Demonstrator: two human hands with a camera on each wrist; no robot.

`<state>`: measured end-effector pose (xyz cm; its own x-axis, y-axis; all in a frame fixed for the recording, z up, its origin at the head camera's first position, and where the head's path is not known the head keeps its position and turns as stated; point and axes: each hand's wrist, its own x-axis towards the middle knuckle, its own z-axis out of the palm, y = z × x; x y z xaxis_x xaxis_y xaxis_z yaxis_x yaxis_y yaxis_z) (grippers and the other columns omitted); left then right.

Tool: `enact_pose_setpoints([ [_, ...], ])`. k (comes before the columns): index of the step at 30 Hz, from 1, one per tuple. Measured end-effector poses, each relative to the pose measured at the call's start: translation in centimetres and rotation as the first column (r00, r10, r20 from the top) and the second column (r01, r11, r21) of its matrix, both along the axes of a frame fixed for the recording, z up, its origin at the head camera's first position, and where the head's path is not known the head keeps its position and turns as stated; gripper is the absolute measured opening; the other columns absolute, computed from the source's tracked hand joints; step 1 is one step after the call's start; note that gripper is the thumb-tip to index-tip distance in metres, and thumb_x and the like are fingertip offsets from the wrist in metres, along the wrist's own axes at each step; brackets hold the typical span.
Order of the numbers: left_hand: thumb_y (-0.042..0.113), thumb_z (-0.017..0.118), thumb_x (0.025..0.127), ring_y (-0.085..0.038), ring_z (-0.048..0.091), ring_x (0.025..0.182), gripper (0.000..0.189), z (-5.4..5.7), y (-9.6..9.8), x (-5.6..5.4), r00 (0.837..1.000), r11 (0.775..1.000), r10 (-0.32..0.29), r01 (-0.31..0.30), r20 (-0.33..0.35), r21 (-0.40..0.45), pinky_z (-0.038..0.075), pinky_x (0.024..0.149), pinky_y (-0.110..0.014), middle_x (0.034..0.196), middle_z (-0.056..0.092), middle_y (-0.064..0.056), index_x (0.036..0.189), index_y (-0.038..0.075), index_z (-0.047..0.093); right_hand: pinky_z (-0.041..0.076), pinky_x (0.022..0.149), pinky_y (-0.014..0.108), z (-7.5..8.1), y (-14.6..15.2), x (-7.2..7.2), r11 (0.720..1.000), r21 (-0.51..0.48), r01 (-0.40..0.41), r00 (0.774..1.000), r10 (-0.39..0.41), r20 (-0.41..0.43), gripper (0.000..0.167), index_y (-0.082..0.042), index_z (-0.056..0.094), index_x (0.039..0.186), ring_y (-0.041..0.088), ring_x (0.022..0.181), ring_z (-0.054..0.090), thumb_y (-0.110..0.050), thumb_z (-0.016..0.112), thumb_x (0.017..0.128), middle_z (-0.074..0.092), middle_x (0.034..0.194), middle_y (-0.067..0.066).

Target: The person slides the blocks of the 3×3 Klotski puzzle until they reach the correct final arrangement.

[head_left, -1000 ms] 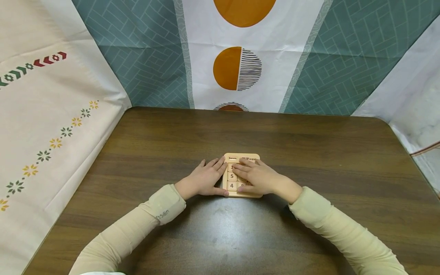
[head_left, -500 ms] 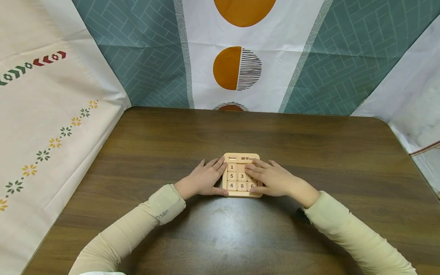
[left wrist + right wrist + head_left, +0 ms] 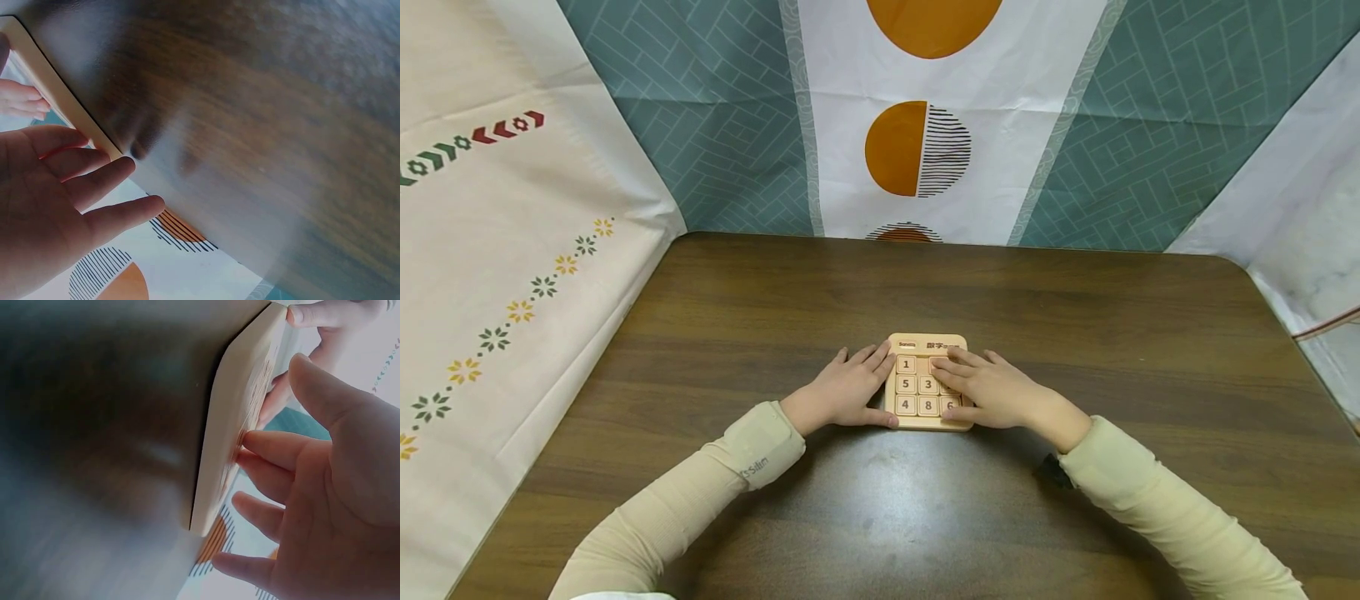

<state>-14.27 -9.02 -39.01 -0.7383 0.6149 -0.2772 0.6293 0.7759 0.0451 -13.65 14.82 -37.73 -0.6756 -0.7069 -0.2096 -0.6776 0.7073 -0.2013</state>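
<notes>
A wooden number slide puzzle [image 3: 928, 423] lies flat near the middle of the table, its square tiles marked with digits. Tiles 1, 5, 3, 4 and 8 show in the head view, and 6 is partly covered. My left hand [image 3: 848, 393] rests along the puzzle's left side, fingers extended at the edge and thumb at the lower left corner. Over the right side lies my right hand [image 3: 1000, 392], hiding the upper right tiles. In the right wrist view, two fingertips of the right hand [image 3: 331, 481] touch the tile face while the thumb stands apart.
The brown wooden table [image 3: 760, 292] surrounds the puzzle. A patterned cloth [image 3: 730, 125] hangs behind the table's far edge, and a cream cloth [image 3: 512, 375] with flower motifs borders the left side.
My right hand has moved right across the puzzle from over its middle columns, uncovering tiles 3 and 8, then shifted slightly back left. The left hand has stayed in place.
</notes>
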Motion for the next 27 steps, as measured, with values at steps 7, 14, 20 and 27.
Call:
enact_pose_setpoints([
  [7, 0.069, 0.048, 0.078, -0.030, 0.024, 0.133, 0.096, 0.1, 0.1, 0.0, 1.000, 1.000, 0.003, -0.003, 0.009, 0.002, 0.026, 0.099, -0.055, 0.150, 0.015, -0.014, 0.144, 0.003, 0.025, 0.023, 0.098, 0.061, 0.0, -0.9, -0.1, 1.000, -0.007, -0.020, 1.000, 0.020, -0.004, 0.065, -0.008, 0.039, 0.139, 0.029, 0.134, 0.022, -0.047, 0.052, 0.088, 0.033, 0.144, 0.006],
  [14, 0.069, 0.048, 0.077, -0.030, 0.024, 0.133, 0.097, 0.1, 0.1, 0.0, 1.000, 1.000, 0.003, -0.003, 0.011, 0.002, 0.026, 0.099, -0.055, 0.150, 0.014, -0.013, 0.144, 0.003, 0.025, 0.021, 0.099, 0.060, 0.1, -1.0, 0.0, 1.000, -0.006, -0.026, 1.000, 0.026, -0.004, 0.065, -0.008, 0.038, 0.140, 0.029, 0.135, 0.020, -0.047, 0.052, 0.089, 0.032, 0.145, 0.006],
  [20, 0.070, 0.048, 0.077, -0.030, 0.024, 0.133, 0.097, 0.0, 0.0, 0.1, 1.000, 1.000, 0.001, -0.001, 0.006, 0.004, 0.026, 0.099, -0.055, 0.150, 0.015, -0.013, 0.144, 0.003, 0.025, 0.020, 0.099, 0.061, 0.8, 0.3, 0.8, 1.000, -0.011, -0.001, 1.000, 0.001, -0.019, 0.063, -0.009, 0.040, 0.139, 0.029, 0.135, 0.020, -0.044, 0.053, 0.089, 0.034, 0.144, 0.006],
  [27, 0.070, 0.048, 0.077, -0.029, 0.023, 0.134, 0.097, 0.1, 0.0, 0.1, 1.000, 1.000, 0.006, -0.006, 0.007, 0.002, 0.025, 0.100, -0.055, 0.150, 0.015, -0.013, 0.144, 0.004, 0.024, 0.022, 0.097, 0.061, 1.1, 1.7, 1.7, 1.000, 0.003, -0.016, 0.999, 0.016, -0.048, 0.063, -0.006, 0.044, 0.135, 0.032, 0.133, 0.023, -0.046, 0.054, 0.088, 0.040, 0.140, 0.009],
])
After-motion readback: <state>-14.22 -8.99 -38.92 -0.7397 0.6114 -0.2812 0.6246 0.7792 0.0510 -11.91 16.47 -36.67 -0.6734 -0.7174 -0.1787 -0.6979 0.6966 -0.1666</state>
